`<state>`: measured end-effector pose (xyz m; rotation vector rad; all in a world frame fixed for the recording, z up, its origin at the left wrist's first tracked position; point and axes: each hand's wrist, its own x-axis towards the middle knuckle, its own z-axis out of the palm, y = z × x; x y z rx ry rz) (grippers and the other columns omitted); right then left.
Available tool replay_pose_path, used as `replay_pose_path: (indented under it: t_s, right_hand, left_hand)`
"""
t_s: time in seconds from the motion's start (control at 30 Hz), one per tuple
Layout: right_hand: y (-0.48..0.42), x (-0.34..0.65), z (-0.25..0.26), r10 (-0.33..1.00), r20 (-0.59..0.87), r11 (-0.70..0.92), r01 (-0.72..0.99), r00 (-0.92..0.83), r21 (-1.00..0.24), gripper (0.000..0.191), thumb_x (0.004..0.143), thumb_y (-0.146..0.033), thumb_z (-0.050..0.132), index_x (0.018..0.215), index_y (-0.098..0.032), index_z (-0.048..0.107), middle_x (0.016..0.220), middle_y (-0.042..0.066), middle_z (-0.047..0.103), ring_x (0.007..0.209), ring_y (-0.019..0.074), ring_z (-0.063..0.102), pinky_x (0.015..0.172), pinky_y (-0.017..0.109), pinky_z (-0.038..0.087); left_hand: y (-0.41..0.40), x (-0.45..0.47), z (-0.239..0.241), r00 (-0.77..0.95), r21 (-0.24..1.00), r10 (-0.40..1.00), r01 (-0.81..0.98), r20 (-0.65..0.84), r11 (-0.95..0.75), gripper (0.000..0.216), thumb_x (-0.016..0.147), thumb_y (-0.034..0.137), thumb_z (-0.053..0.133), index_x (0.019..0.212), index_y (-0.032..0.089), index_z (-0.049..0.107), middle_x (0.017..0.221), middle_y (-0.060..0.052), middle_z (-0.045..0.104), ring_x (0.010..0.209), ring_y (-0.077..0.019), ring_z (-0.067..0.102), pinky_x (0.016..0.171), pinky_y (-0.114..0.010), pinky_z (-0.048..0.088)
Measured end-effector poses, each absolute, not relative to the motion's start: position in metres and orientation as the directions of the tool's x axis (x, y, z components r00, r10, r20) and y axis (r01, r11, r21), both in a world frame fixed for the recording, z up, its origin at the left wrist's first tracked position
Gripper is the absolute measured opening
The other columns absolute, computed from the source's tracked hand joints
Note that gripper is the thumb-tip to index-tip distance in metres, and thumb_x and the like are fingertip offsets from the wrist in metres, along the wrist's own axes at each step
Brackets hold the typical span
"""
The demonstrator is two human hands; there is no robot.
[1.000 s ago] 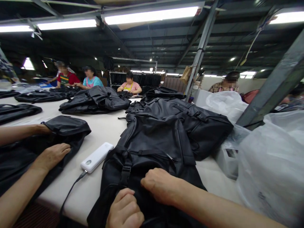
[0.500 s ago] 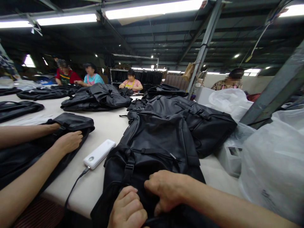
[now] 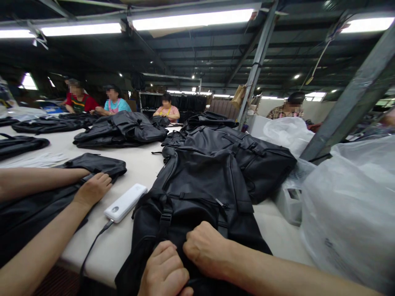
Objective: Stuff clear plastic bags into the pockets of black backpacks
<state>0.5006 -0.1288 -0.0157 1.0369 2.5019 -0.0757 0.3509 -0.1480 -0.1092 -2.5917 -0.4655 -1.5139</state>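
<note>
A black leather-look backpack lies on the table in front of me, its straps, buckle and zip facing up. At its near end my left hand is closed, fingers curled over the black material. Just to the right, my right hand is closed on the same backpack, its knuckles up and fingertips hidden. What exact part each hand pinches cannot be seen. A side-release buckle on a strap lies just beyond my hands.
At left, a co-worker's hand rests on another black bag. Between us lies a white power bank with a cable. More black bags are piled beyond. Right stand white plastic bags and a slanted metal post.
My right hand's fingers have curled in, with the thumb now hidden; my left hand stays at the near end. The co-worker's arms at left have shifted over their bag. The view has turned slightly.
</note>
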Motion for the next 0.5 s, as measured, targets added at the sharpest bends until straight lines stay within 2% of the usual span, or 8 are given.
replay_pose_path:
  t_s: [0.13, 0.3, 0.4, 0.5]
  right_hand:
    - [-0.129, 0.495, -0.008, 0.681, -0.479, 0.665, 0.741, -0.553, 0.090, 0.040, 0.082, -0.040, 0.074, 0.105, -0.008, 0.071, 0.105, 0.019, 0.073, 0.097, 0.0317, 0.070, 0.077, 0.039, 0.058]
    - [-0.137, 0.482, -0.017, 0.688, -0.491, 0.683, 0.705, -0.533, 0.192, 0.046, 0.071, -0.019, 0.081, 0.115, -0.011, 0.067, 0.110, 0.018, 0.070, 0.102, 0.0291, 0.067, 0.081, 0.038, 0.057]
    - [-0.140, 0.482, -0.023, 0.683, -0.464, 0.699, 0.689, -0.564, 0.191, 0.049, 0.067, -0.016, 0.082, 0.113, -0.009, 0.067, 0.106, 0.018, 0.070, 0.099, 0.0294, 0.067, 0.078, 0.038, 0.058]
    - [-0.139, 0.486, -0.020, 0.660, -0.464, 0.719, 0.675, -0.591, 0.162, 0.041, 0.069, -0.016, 0.081, 0.109, -0.010, 0.069, 0.104, 0.017, 0.071, 0.097, 0.0287, 0.068, 0.076, 0.037, 0.058]
  left_hand:
    - [-0.150, 0.351, -0.106, 0.447, 0.106, 0.228, 0.280, 0.865, -0.954, 0.035, 0.101, 0.026, 0.031, 0.073, 0.017, 0.051, 0.060, -0.002, 0.050, 0.061, -0.0158, 0.046, 0.066, -0.034, 0.039]
    - [-0.151, 0.351, -0.104, 0.482, 0.108, 0.234, 0.274, 0.844, -0.956, 0.036, 0.101, 0.026, 0.030, 0.075, 0.017, 0.052, 0.061, -0.002, 0.052, 0.062, -0.0163, 0.048, 0.069, -0.035, 0.040]
    - [-0.151, 0.352, -0.104, 0.481, 0.120, 0.245, 0.276, 0.842, -0.954, 0.035, 0.101, 0.025, 0.029, 0.074, 0.018, 0.051, 0.061, -0.002, 0.052, 0.061, -0.0162, 0.048, 0.068, -0.035, 0.040]
    - [-0.149, 0.355, -0.109, 0.436, 0.082, 0.202, 0.278, 0.877, -0.957, 0.036, 0.100, 0.024, 0.029, 0.072, 0.019, 0.050, 0.059, 0.000, 0.048, 0.059, -0.0155, 0.045, 0.066, -0.034, 0.038]
